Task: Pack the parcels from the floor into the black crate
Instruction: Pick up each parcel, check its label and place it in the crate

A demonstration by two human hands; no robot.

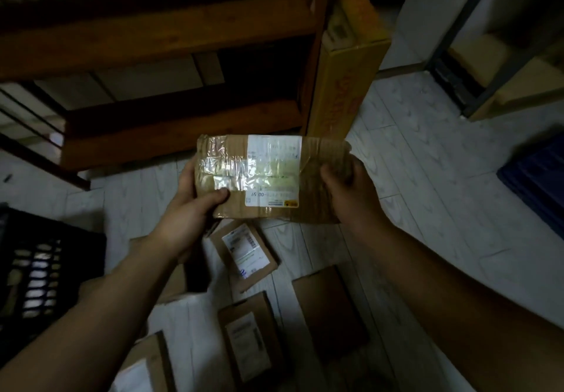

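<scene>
The person held a creased brown cardboard parcel (271,178), banded with clear tape and bearing a white label, level in mid-air at the centre of the frame, one hand at each short end. The two-handed hold probably suited a wide, flat box that might tip if taken from one side. The left hand (186,211) gripped the parcel's left end: its thumb (220,195) lay curled over the taped top face, and its other fingers were out of sight beneath. The right hand (351,190) clasped the right end, its fingers (351,164) bent round the creased edge there. So the parcel sat between the two palms, pinched by each hand.

The black plastic lattice crate (33,269) stood at the lower left of the frame, well apart from the held parcel; its inside was too dark to read. Judged from this, the carry would need to swing leftward and down. Several smaller brown cardboard parcels (244,257) lay flat on the pale wood-grain floor (427,178) in the lower centre, not yet packed. A dark wooden shelf unit (152,40) filled the upper left, a tall yellow carton (345,86) stood beside it, and a blue crate (537,178) showed at the right edge
</scene>
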